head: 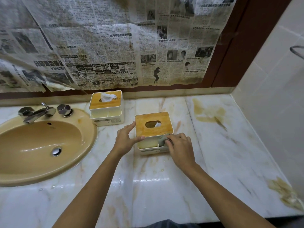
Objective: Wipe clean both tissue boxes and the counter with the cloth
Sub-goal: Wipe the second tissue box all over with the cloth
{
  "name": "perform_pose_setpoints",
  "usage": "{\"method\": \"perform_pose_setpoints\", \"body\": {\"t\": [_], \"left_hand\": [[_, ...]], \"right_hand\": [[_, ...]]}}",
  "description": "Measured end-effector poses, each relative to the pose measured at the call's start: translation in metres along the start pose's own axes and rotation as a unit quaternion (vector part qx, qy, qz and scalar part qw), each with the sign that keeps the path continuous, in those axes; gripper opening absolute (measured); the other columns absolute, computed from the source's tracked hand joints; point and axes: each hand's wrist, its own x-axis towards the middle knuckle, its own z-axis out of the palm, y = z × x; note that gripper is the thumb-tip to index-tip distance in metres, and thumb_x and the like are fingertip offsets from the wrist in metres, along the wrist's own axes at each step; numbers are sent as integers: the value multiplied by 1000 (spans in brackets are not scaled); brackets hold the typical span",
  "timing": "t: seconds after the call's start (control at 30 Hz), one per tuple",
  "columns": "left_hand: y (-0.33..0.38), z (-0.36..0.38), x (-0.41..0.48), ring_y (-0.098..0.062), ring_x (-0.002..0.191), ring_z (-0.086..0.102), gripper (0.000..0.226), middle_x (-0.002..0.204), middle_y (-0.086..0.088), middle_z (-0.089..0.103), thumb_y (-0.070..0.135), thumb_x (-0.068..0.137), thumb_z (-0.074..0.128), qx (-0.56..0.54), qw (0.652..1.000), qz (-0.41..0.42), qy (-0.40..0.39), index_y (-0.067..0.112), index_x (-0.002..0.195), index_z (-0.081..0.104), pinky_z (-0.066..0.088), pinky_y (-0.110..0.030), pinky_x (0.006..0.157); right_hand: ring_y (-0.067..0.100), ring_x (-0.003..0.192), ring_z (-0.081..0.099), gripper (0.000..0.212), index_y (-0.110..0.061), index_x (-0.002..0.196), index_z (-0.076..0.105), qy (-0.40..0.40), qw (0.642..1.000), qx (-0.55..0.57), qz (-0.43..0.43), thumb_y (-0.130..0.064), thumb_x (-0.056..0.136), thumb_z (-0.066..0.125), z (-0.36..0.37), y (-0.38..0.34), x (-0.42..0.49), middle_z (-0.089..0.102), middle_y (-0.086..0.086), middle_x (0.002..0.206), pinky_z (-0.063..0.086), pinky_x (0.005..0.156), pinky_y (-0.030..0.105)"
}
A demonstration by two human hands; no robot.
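Mid-counter [213, 145], the left hand [125, 140] grips the near tissue box [142, 123] while the right hand [181, 147] pinches the cloth [162, 139] in its tray [148, 144].

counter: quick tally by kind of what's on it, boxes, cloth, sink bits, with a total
tissue boxes: 2, the back tissue box and the front tissue box
cloth: 1, in the front box's right compartment
sink: 1
tap handles: 2
spout: 1
total: 7

Bare left hand [125, 140], right hand [180, 148]; grey-blue garment [166, 223]
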Motion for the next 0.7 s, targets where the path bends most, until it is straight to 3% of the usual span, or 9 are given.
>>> {"method": "perform_pose_setpoints", "body": {"t": [0.17,0.33,0.53,0.7], "left_hand": [[3,-1,2,-26,144,28,90,153,1,43,54,73,79,13,1000,1,-3,32,151,37,29,-56,114],[4,-1,1,-24,144,29,88,153,1,43,48,76,79,-3,1000,-1,-6,31,151,37,29,-55,115],[3,-2,2,-22,144,31,86,152,0,44,42,78,80,-24,1000,-2,-9,28,151,38,30,-51,116],[12,-2,-2,-21,142,34,82,153,-3,43,31,81,79,-38,999,0,-10,24,151,38,29,-39,113]], "right_hand": [[16,100,52,22,-31,103,71,-111,992,-61,22,-28,99,50,13,-2,10,70,-9,95,36,85,34],[20,97,54,16,-19,101,72,-13,1000,-3,24,-21,97,57,-1,-9,2,67,0,93,42,84,37],[18,107,51,22,-25,105,63,-134,987,-64,54,-29,102,42,10,-9,10,68,-4,104,30,86,35],[19,100,54,17,-21,99,63,-54,997,-43,30,-23,101,47,-1,-18,9,68,-4,96,35,83,35]]}}
